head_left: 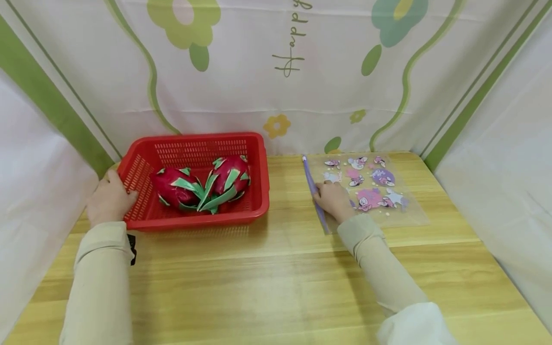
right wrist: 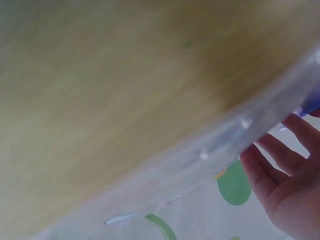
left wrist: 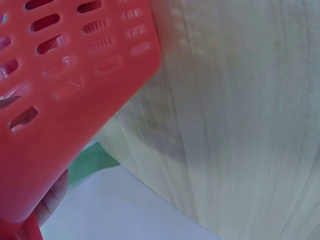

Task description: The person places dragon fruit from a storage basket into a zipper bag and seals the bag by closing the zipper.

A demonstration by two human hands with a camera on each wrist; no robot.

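the fingers of the left hand [head_left: 109, 200] grip the near end wall of a red basket [head_left: 198, 222], thumb inside and the others outside. the fingers of the right hand [head_left: 334, 199] pinch a clear printed bag [head_left: 373, 206] at its purple strip [head_left: 309, 173]; most of the bag spreads flat on the surface [head_left: 258, 292], outward to the right of those fingers.

the basket looks like stiff, light plastic, so its rim should give a sure hold without much squeeze. the bag seems thin, floppy and a little slippery; the strip, under the right fingers, is probably its firmest part, while the film would likely crumple.

inside the basket, to the right of the left fingers, lie two dragon fruits: one nearer them [head_left: 174, 188], the other farther off [head_left: 232, 171], green leafy tips meeting between. they look smooth and round, likely weightier than the bag, best cupped around the middle, sparing the tips. the bag lies flat and appears to hold nothing.
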